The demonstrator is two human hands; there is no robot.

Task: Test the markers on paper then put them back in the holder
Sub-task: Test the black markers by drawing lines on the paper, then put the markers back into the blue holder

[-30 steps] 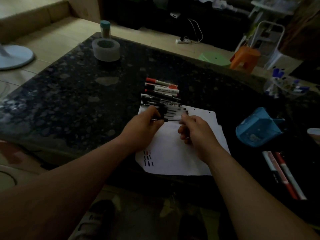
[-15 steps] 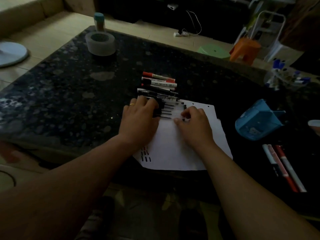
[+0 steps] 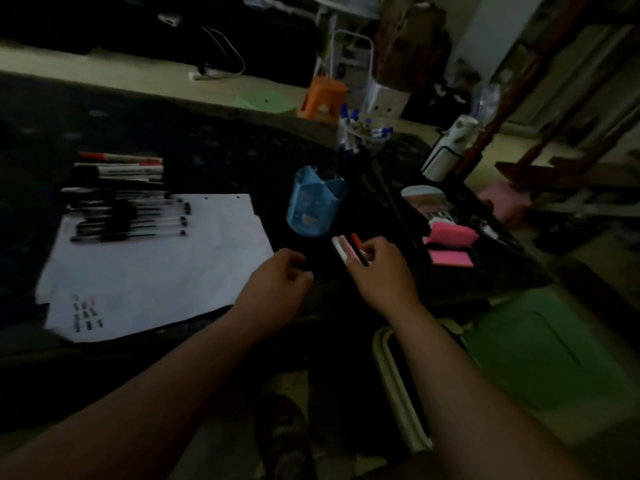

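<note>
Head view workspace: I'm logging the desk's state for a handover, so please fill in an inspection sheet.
Surface: dark speckled table, dimly lit.
Job's things: white paper with test marks; black pens lined on its far edge; more markers beyond; blue holder right of the paper.
Clutter: cup of blue-capped pens, pink sticky notes, white bottle.
Hands: left hand loosely curled, nothing seen in it; right hand grips red and white markers.
Cables: white power strip and cable on the floor beyond the table.
Surroundings: orange stool, green stool.
</note>
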